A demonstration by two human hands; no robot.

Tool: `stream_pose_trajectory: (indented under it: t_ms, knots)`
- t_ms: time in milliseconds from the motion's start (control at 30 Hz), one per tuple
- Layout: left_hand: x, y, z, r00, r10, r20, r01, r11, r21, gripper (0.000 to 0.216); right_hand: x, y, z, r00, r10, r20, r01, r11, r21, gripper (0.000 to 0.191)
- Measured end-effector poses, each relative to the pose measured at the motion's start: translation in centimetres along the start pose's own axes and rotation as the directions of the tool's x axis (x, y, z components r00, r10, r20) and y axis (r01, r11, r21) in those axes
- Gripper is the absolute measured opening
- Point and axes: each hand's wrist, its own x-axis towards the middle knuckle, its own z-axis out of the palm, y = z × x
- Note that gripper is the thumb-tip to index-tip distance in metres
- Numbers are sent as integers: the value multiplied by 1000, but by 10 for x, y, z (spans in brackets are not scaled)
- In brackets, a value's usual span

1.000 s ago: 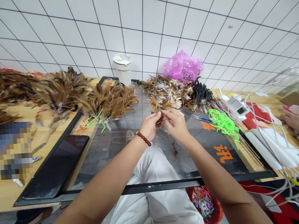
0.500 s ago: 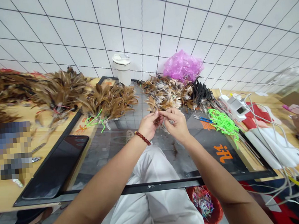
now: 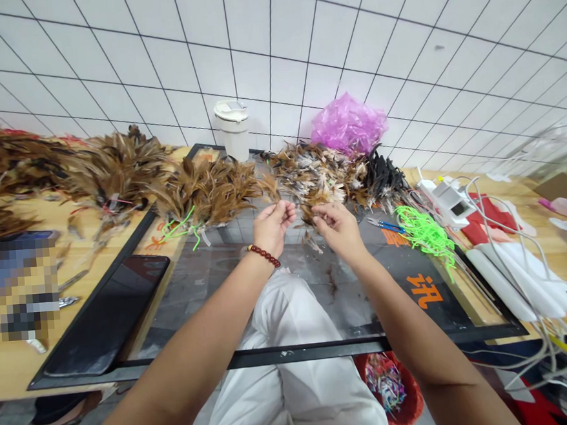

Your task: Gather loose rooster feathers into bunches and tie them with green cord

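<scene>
My left hand (image 3: 271, 228), with a red bead bracelet (image 3: 266, 255) on its wrist, is closed in a pinch. A brown feather (image 3: 270, 186) sticks up from its fingertips. To its right, my right hand (image 3: 339, 231) has its fingers curled together; brown fluff (image 3: 307, 213) shows at its fingertips, and what they grip is too small to make out. Just beyond the hands lies a pile of mixed brown and white feathers (image 3: 304, 172). Brown feathers (image 3: 209, 188) with green ties lie to the left, and black feathers (image 3: 384, 176) to the right.
A glass-like dark panel (image 3: 197, 303) covers the table. On it are a phone (image 3: 109, 318), blue snips (image 3: 386, 225) and green strings (image 3: 425, 236). A white cup (image 3: 234, 132) and pink plastic bag (image 3: 350, 125) stand by the wall. White cables (image 3: 529, 260) tangle at right.
My hands have moved apart, the left one slightly left and the right one slightly right. The feather has shifted left with my left hand. Another person's hand at the far right has mostly withdrawn.
</scene>
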Motion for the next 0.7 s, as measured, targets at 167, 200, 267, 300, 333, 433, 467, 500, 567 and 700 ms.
stream_pose_trajectory:
  t_ms: [167,200,267,300,333,433,467,500,567,700]
  knots:
    - [8,2,-5,993,60,-104,-60,998,2,17,2,-2,0,962,-78,262,167,927,-336,18]
    - [9,1,-6,992,61,-112,-61,998,5,17,5,-5,0,954,-72,292,187,902,-390,19]
    - [10,-1,-7,991,68,-115,-67,998,17,17,10,-13,-2,935,-69,348,238,850,-470,20]
    - [10,-3,-7,991,74,-111,-72,997,24,17,12,-17,-4,915,-79,396,284,824,-490,20]
    - [10,-4,-7,991,80,-106,-78,997,30,18,14,-20,-6,884,-94,458,342,799,-495,19]
    - [10,-6,-7,993,84,-87,-81,996,40,19,14,-28,-10,757,-125,641,506,733,-455,16]
    - [10,-6,-7,993,83,-83,-80,996,40,19,12,-28,-10,733,-123,669,528,723,-445,15]
    - [10,-6,-7,993,81,-81,-78,996,40,18,10,-29,-8,723,-117,680,533,721,-442,14]
    - [10,-6,-8,994,79,-77,-76,996,40,18,4,-27,-1,730,-104,675,524,719,-456,14]
    - [11,-7,-9,994,83,-76,-80,996,36,19,-6,-23,9,796,-130,591,491,710,-505,16]
